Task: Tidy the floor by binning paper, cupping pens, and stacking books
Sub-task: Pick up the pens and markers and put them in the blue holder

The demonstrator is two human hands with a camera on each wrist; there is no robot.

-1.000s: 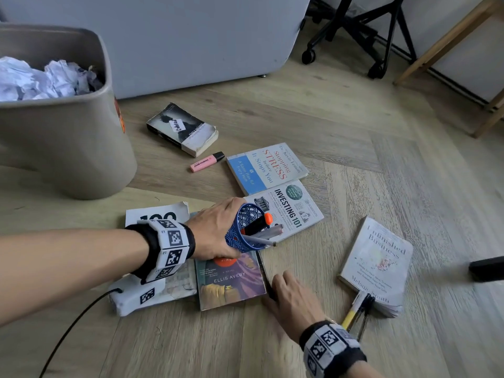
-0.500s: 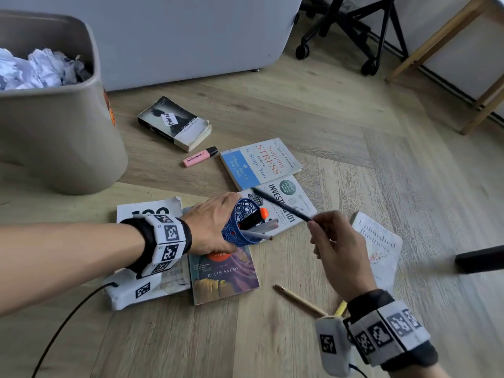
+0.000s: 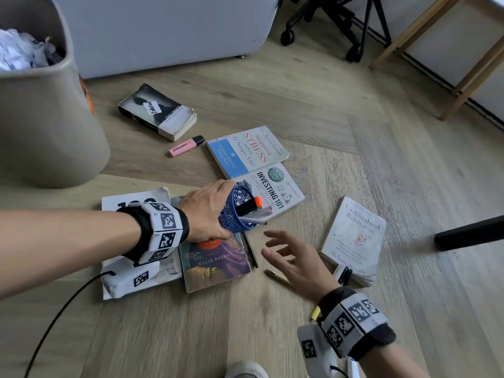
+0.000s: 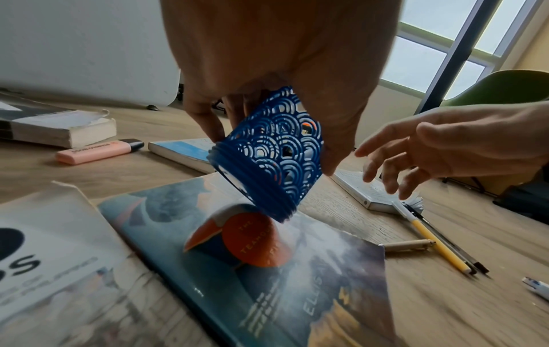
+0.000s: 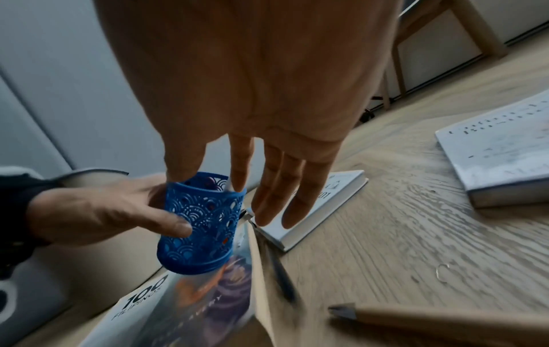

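My left hand (image 3: 207, 214) grips a blue lattice cup (image 3: 234, 211) (image 4: 273, 159), tilted over the Ellis Avery book (image 3: 215, 263). An orange-capped marker (image 3: 249, 204) and two pale pens stick out of it. My right hand (image 3: 286, 257) (image 5: 261, 187) hovers just right of the cup, fingers spread, holding nothing. A dark pen (image 3: 251, 251) lies along the book's right edge. A tan pen (image 3: 278, 278) lies under my right palm. A yellow pen (image 4: 433, 244) and a black one lie beside the Unfinished Business book (image 3: 354, 236). Beyond the cup lie Investing 101 (image 3: 275, 186) and Stopping Stress (image 3: 245, 151).
A grey bin (image 3: 49, 118) full of crumpled paper (image 3: 21, 50) stands at the far left. Near it lie a dark paperback (image 3: 158, 110), a pink highlighter (image 3: 185, 145) and a white "100" book (image 3: 136, 203). An office chair base (image 3: 341, 23) and wooden legs (image 3: 463, 77) stand behind.
My right hand lifted a dark pen towards the cup half a second ago. It is now empty and lower, and a dark pen lies by the book. The left hand barely moved.
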